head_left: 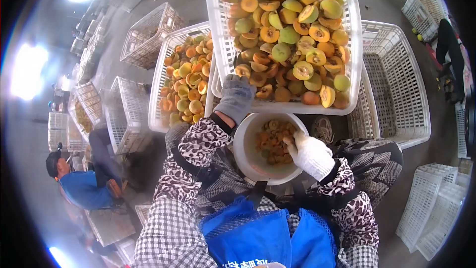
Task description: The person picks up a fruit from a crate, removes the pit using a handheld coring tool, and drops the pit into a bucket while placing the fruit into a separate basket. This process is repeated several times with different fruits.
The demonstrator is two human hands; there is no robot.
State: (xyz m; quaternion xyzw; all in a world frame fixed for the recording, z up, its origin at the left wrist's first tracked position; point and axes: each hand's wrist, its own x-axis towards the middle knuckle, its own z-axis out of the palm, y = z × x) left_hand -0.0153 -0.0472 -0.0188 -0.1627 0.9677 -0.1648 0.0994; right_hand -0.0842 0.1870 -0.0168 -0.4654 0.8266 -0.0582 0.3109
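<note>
My left hand (pixel 235 100), in a grey glove, is at the front left corner of a white crate (pixel 282 106) heaped with halved apricot-like fruit (pixel 290 34). Its fingers are curled against the fruit inside the rim, and what they hold is hidden. My right hand (pixel 312 156), in a white glove, reaches over the right rim of a white bucket (pixel 241 141) between my knees. Its thumb and fingers point into the bucket, slightly apart, with nothing clear between them. Small orange-brown pieces (pixel 272 144) lie in the bucket's bottom.
Left of the heaped crate stands another crate (pixel 156 94) of orange fruit halves. A crate (pixel 421 89) with a bare slatted floor is on the right. Stacked crates (pixel 431 203) stand farther right. A person in blue (pixel 87 188) sits at left. Coiled cord (pixel 323 129) lies beside the bucket.
</note>
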